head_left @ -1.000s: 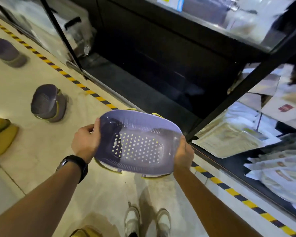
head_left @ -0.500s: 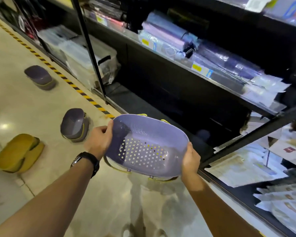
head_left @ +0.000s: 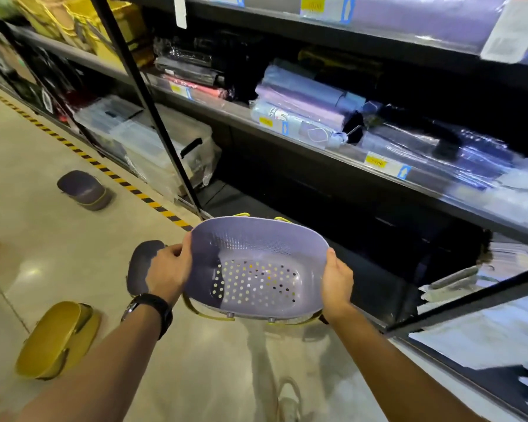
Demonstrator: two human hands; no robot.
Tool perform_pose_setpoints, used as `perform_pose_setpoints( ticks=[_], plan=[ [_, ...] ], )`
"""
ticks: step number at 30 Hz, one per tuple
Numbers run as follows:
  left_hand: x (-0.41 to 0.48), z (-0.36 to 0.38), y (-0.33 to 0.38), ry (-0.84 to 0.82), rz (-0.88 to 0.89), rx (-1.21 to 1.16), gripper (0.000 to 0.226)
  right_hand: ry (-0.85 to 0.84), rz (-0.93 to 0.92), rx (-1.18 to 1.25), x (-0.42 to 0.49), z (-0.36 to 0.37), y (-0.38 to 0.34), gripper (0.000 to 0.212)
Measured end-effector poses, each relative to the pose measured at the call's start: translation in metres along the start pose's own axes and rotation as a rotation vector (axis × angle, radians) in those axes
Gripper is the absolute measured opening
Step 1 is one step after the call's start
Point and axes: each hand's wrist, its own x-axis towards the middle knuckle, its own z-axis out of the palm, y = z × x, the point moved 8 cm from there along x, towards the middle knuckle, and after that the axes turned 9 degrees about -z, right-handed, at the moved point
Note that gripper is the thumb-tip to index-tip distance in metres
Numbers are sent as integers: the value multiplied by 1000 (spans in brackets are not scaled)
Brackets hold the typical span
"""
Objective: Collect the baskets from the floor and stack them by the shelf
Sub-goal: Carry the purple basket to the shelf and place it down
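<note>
- The left grip [head_left: 168, 269] and right grip [head_left: 337, 284] each clasp one short end of a purple basket [head_left: 256, 269], with the fingers curled over its rim. It hangs open side up at mid-frame, above the floor [head_left: 58, 254].
- Over the last second the hold has not altered. The view has swung up from shoes and floor to the shelf rows, and the basket now sits before the shelf's dark bottom bay [head_left: 363, 254]. I judge that the person has straightened up and is carrying it to a stacking spot.
- No stack shows by the shelf, so I cannot tell whether this basket starts one.
- At lower left a yellow basket [head_left: 58, 339] lies tipped on the floor.
- Just behind the left grip a second purple basket [head_left: 141, 266] lies overturned and is partly hidden.
- Farther off, left of centre, a third purple basket [head_left: 84, 190] lies overturned near the striped tape [head_left: 128, 187].
- At least three baskets are still to collect, so the task looks to be at an early stage.
- Beyond the tape, clear boxes [head_left: 165, 147] sit low on the shelf, and wrapped rolls [head_left: 302, 102] lie on the row above.
</note>
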Motion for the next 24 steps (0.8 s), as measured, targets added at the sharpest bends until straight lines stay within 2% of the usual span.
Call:
perform_pose_setpoints(
  ticks=[5, 10, 14, 17, 24],
  plan=[
    [47, 20, 18, -83, -21, -77, 73, 61, 26, -20, 32, 19, -13, 50],
    [97, 52, 32, -125, 51, 15, 71, 109, -6, -87, 60, 33, -19, 49],
    [130, 84, 48, -256, 142, 21, 71, 219, -9, -133, 67, 40, -17, 53],
    [159, 98, 54, -349, 201, 44, 68, 347, 49, -107, 56, 53, -9, 49],
    [216, 104, 49, -378, 269, 163, 67, 477, 144, 46, 21, 105, 16, 43]
  ],
)
